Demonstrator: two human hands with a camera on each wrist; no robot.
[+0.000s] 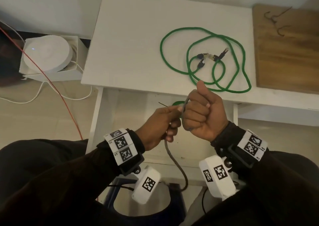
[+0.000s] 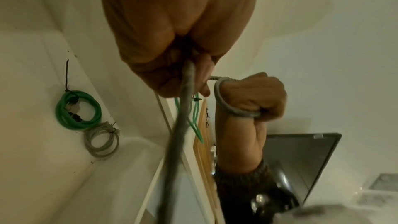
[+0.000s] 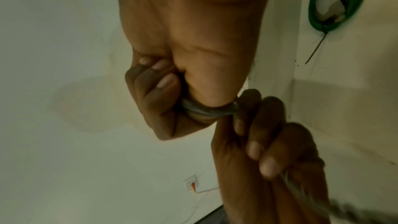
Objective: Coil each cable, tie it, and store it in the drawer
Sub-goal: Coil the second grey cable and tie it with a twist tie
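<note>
My right hand (image 1: 200,111) is a fist with the thumb up, above the open white drawer (image 1: 131,122). A grey cable (image 1: 174,158) is looped round that fist. My left hand (image 1: 165,120) grips the same cable just left of it, and the rest hangs down toward the floor. The loop on the right hand (image 2: 258,94) shows as a grey cable (image 2: 224,105) in the left wrist view. A loose green cable (image 1: 188,28) sprawls on the white table (image 1: 129,35). In the drawer lie a tied green coil (image 2: 78,110) and a tied grey coil (image 2: 102,142).
A wooden board (image 1: 284,53) with dark ties (image 1: 276,18) sits at the table's right. On the floor to the left, a white round device (image 1: 46,53) sits in a box, crossed by a red wire (image 1: 51,87). A dark laptop (image 2: 301,159) shows behind my right arm.
</note>
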